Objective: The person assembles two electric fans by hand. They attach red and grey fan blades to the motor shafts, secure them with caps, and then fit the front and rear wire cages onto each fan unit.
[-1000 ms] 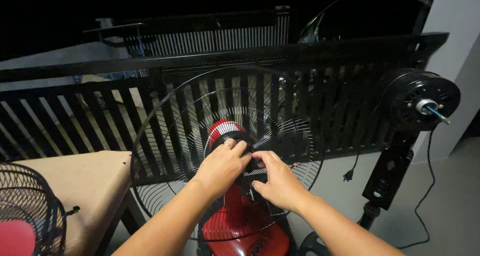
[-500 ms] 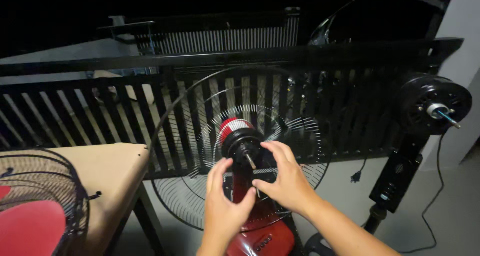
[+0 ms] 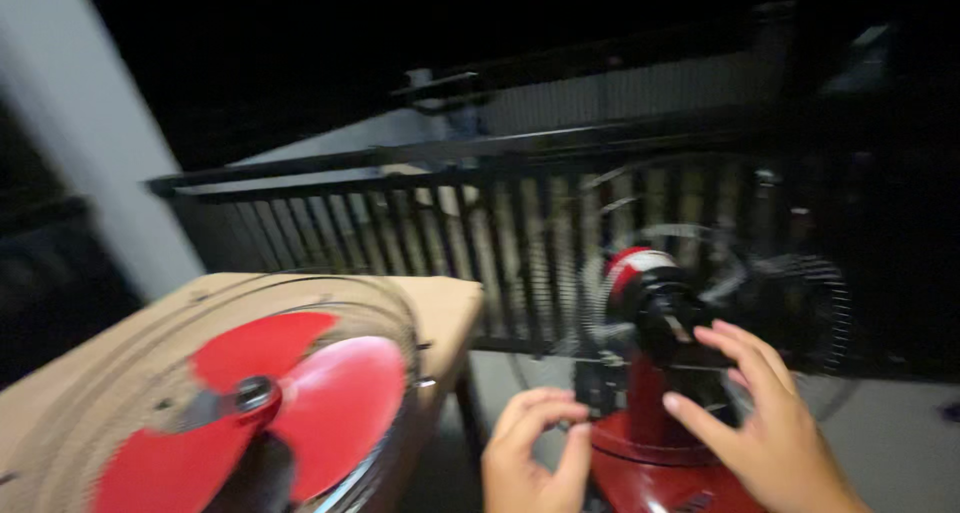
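Nearest: L hand [image 3: 530,453] low centre, fingers curled loosely, thumb near fingertips; cannot tell if it pinches anything (blurred). R hand [image 3: 765,423] released, fingers spread, fingertips at the black motor housing [image 3: 665,318] of the red fan body [image 3: 650,443]; contact unclear. Wire rear guard [image 3: 800,293] sits behind the motor. Left foreground: red fan blade [image 3: 300,393] inside a wire grille [image 3: 390,323], resting on a tan table [image 3: 450,298]. Beyond: dark slatted railing [image 3: 400,223]. Farthest: black, unlit.

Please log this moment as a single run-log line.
left hand: curled, empty | right hand: open beside fan motor | red blades on table
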